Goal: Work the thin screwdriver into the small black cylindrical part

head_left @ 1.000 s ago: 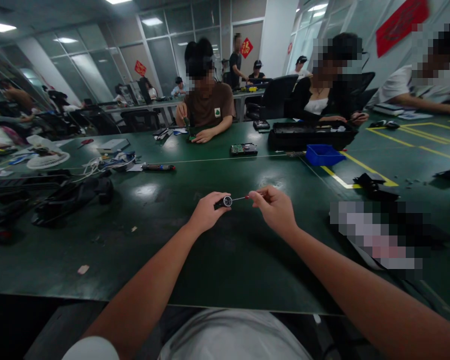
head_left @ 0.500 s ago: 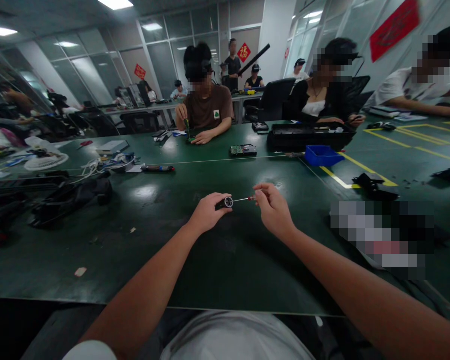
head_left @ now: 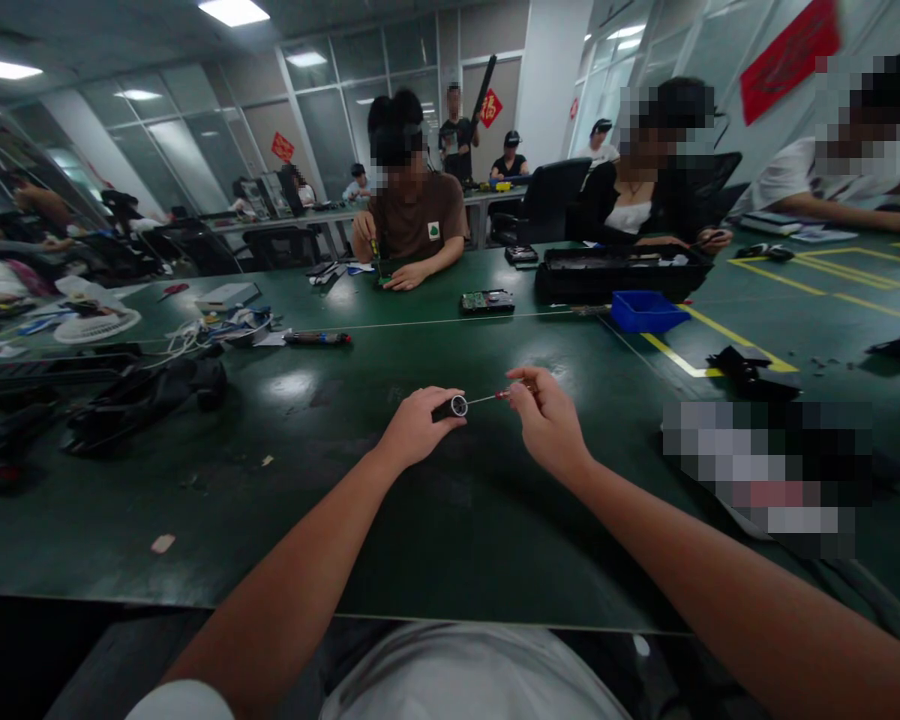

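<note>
My left hand [head_left: 418, 425] is closed around a small dark cylindrical part [head_left: 451, 408] whose round end, ringed in silver, faces right. A thin screwdriver [head_left: 499, 395] with a red handle is pinched in my right hand [head_left: 546, 415]. Its metal shaft points left and its tip reaches the ringed end of the part; whether it sits in a screw is too small to tell. Both hands are held above the green table [head_left: 450, 540]. My fingers hide most of the part and of the screwdriver's handle.
Ahead lie a hard drive [head_left: 487, 301], a blue bin [head_left: 649, 311] and a long black casing [head_left: 622, 273]. To the left are a pen-shaped tool [head_left: 317, 338], cables and black parts [head_left: 146, 400]. Black brackets [head_left: 752, 372] lie right. A co-worker [head_left: 412, 215] sits opposite.
My two hands stay nearly in place, the screwdriver tilting slightly against the part. In the background, a standing person has swung a long black bar more upright.
</note>
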Demonstrator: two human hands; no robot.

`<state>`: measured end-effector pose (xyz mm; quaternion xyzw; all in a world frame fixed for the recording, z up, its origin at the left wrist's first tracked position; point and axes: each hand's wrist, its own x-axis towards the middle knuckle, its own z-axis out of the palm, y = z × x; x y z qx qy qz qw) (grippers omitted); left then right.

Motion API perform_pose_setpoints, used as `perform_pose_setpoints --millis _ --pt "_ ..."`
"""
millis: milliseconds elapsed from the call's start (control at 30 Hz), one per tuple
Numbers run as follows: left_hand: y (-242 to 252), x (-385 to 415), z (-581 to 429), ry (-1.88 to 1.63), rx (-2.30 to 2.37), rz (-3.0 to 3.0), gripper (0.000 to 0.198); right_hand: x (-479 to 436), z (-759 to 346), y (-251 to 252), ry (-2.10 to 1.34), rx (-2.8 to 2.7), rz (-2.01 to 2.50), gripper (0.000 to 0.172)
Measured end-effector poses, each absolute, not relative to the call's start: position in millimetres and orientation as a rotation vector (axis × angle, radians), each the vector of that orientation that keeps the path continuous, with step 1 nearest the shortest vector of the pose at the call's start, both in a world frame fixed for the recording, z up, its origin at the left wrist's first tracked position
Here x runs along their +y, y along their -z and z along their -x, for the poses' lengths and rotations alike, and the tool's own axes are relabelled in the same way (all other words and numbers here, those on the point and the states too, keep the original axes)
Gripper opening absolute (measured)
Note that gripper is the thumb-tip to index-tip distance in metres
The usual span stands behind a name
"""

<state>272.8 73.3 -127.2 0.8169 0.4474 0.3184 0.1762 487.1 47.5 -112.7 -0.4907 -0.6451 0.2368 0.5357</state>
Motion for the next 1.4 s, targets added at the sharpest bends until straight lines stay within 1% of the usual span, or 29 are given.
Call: perform_pose_setpoints --millis 133,267,333,500,800,933,1233,1400 --pt "126 73 -272 -0.965 1.274 -2.303 0.039 55 -487 117 -0.753 -1.387 1.075 0.025" --pt "123 73 -270 -0.974 1.25 -2.386 0.04 69 -491 125 -1.129 -1.161 1.017 0.031" --pt "122 74 -268 -0.954 1.275 -2.401 0.039 73 -492 128 -1.226 -1.081 0.993 0.031" --pt "122 76 -267 -0.9 1.346 -2.346 0.039 71 -492 128 -1.059 -1.098 0.997 0.029" --pt "127 76 -266 -0.806 1.36 -2.371 0.039 54 -489 117 -0.638 -1.518 1.147 0.025" --pt "127 76 -265 -0.816 1.363 -2.379 0.04 50 -488 114 -0.649 -1.589 1.125 0.023" --pt "130 77 -267 -0.81 1.311 -2.362 0.042 53 -488 115 -0.682 -1.511 1.114 0.024" --pt "132 78 -266 -0.84 1.297 -2.33 0.042 49 -492 107 -0.521 -1.616 1.234 0.03"
